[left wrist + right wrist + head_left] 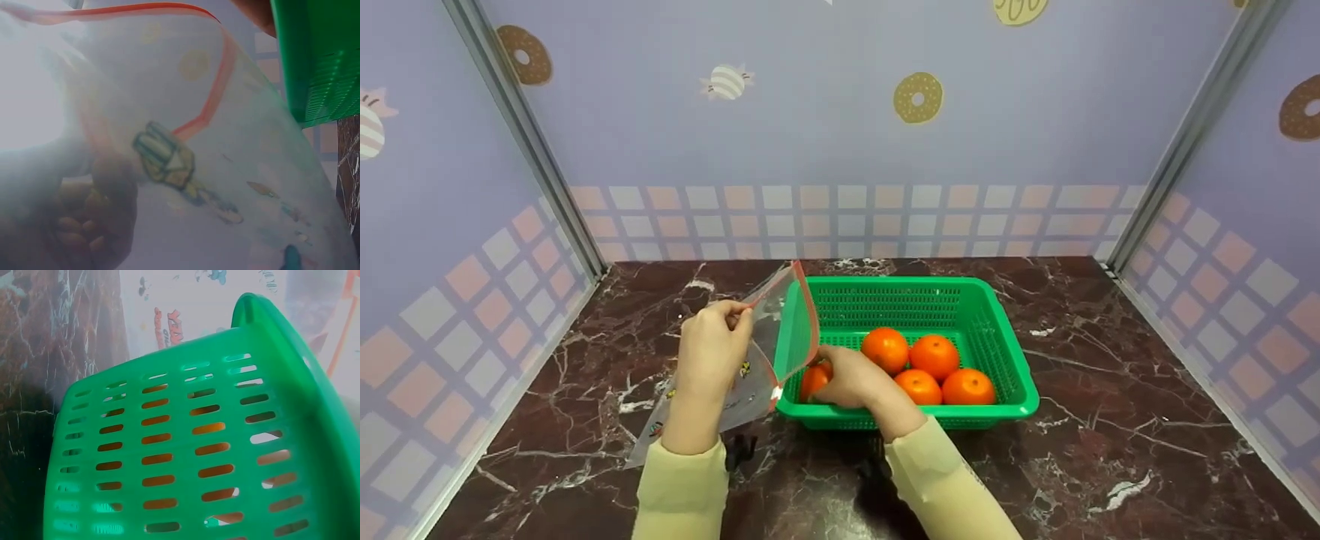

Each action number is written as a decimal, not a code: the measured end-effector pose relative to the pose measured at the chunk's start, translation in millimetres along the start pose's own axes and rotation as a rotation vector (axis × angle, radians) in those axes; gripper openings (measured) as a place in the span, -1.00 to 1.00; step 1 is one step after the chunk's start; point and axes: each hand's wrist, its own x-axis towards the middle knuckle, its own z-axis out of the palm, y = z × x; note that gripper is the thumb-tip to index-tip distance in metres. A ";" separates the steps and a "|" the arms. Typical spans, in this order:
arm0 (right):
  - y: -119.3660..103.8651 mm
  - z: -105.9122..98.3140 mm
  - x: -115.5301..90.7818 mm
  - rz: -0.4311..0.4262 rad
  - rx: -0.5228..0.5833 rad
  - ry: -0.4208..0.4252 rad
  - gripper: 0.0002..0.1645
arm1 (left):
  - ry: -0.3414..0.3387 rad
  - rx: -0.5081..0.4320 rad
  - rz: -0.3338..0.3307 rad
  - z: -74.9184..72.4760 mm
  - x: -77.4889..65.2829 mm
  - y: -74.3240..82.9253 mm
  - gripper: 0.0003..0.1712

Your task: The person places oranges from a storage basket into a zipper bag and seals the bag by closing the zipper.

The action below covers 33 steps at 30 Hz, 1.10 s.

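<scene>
At the basket (907,282), left hand (714,343) holds a bag (754,401), right hand (851,377) an orange (813,381).

Basket (904,282) on table (1125,427), wall (840,142) behind. Bag (754,409) left of basket, mouth at basket's left rim, left hand (712,345) at mouth's left side. Right hand (855,379) in basket's near-left part, at one fruit (813,381); four other fruits (935,357) right of it, two far, two near.

Booth-like workspace — doughnut-print walls (825,142)
</scene>
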 end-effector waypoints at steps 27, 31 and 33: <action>2.8 -28.2 -16.6 0.072 0.246 0.175 -0.40 | 0.009 -0.006 -0.004 0.9 -0.1 -0.6 -0.75; 3.1 -36.5 -20.7 0.092 0.307 0.229 -0.39 | -0.002 -0.004 -0.005 1.7 -0.2 -0.2 -0.75; 3.2 -39.8 -22.3 0.092 0.329 0.252 -0.39 | -0.010 -0.003 -0.008 1.8 -0.5 -0.2 -0.75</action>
